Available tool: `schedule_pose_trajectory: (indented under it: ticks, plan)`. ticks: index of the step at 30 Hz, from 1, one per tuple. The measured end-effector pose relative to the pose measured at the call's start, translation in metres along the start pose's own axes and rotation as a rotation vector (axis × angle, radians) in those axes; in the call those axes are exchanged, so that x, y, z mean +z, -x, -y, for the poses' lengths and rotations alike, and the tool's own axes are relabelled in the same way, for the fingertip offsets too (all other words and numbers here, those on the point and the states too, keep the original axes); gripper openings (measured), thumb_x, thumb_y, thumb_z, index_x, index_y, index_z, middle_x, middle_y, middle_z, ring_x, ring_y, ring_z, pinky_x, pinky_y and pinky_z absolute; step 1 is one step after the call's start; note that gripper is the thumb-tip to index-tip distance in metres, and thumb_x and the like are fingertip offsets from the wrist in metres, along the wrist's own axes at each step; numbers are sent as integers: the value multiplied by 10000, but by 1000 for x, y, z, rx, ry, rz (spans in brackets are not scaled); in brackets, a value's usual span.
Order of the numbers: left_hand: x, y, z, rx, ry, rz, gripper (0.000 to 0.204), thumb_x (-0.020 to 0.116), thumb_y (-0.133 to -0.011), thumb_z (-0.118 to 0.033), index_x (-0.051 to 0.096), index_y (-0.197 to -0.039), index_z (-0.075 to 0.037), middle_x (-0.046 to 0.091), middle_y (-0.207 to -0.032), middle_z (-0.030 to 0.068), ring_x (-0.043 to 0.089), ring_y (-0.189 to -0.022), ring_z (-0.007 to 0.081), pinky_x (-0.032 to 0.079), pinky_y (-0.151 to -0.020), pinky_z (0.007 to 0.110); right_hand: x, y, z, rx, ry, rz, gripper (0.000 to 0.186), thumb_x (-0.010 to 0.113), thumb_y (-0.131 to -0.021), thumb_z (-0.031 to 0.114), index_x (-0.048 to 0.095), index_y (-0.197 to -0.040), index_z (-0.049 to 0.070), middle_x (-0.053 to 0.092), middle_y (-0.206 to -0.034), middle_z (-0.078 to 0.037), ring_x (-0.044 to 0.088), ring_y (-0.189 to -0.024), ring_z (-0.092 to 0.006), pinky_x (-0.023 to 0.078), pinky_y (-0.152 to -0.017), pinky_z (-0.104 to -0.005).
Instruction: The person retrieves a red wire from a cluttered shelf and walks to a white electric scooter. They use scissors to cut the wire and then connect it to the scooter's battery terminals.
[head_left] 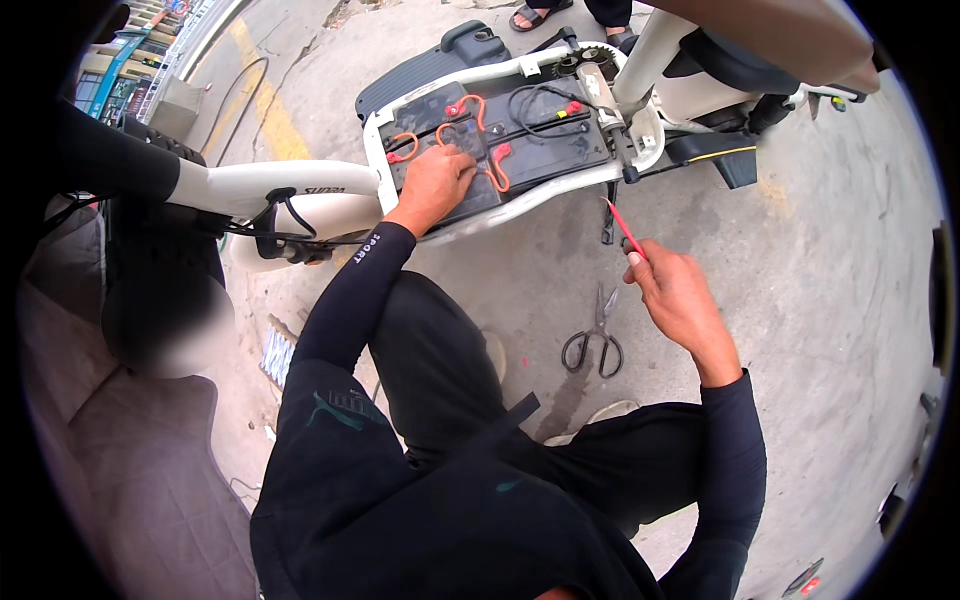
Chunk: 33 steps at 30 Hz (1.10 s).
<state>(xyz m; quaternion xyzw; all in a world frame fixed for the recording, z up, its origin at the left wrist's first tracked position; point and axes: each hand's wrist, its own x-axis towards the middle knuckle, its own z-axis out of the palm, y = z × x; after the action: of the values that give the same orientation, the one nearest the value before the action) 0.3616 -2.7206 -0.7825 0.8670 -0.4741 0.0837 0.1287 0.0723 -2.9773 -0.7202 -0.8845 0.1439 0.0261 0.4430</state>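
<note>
A white two-wheeler frame (525, 203) surrounds several black batteries (560, 150) joined by orange wires (478, 110) with red terminal covers (503, 152). On the batteries, at the near left, rests my left hand (437, 183). Its fingers are bent and drawn together beside an orange wire; whatever lies under the fingertips is hidden. My right hand (675, 292) is closed round a slim red screwdriver (626, 227), held off the frame with its thin tip slanting up and left. Black-handled scissors (597, 338) lie on the ground between my knees.
A black plastic cover (425, 75) lies behind the frame. A thin black cable and a metal bar protrude at the frame's right end. Sandalled feet (540, 15) of another person show at the top. A dark hose (240, 95) crosses the concrete at upper left.
</note>
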Motion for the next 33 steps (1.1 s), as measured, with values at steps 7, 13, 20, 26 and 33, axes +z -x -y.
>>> schedule_pose_trajectory:
  ticks: [7, 13, 20, 26, 33]
  plan:
    - [2, -4, -14, -53, -205, 106, 114, 728, -836, -169, 787, -887, -85, 718, -866, 106, 698, -838, 326, 557, -741, 438, 2, -3, -2, 29, 23, 24, 256, 513, -1044, 222, 605, -954, 1, 723, -815, -167, 671, -782, -400, 494, -690, -493]
    - [6, 0, -10, -21, -159, 34, 130, 702, -821, -179, 752, -797, -62, 685, -799, 109, 697, -811, 325, 560, -688, 446, 11, -7, -4, -31, 76, 21, 262, 527, -1033, 223, 584, -911, -1, 651, -765, -236, 625, -782, -467, 454, -687, -556]
    - [6, -3, -9, 15, -173, 34, 134, 696, -816, -169, 739, -766, -53, 679, -791, 119, 694, -777, 327, 557, -675, 453, 14, -5, -2, -27, 57, 29, 259, 529, -1028, 232, 580, -918, 3, 634, -768, -254, 607, -788, -487, 439, -693, -575]
    - [10, -7, -11, -49, -198, 96, 138, 680, -819, -165, 747, -780, -52, 681, -798, 127, 701, -763, 336, 562, -673, 456, 14, -4, -7, -42, 148, 49, 293, 497, -1061, 253, 597, -947, 2, 723, -814, -163, 687, -815, -403, 510, -706, -487]
    - [14, -9, -11, -117, -172, 79, 121, 674, -808, -141, 764, -807, -60, 698, -802, 143, 704, -743, 354, 568, -667, 470, 16, -6, -9, -26, 144, 54, 295, 496, -1059, 254, 602, -957, -1, 724, -826, -173, 685, -835, -418, 510, -724, -499]
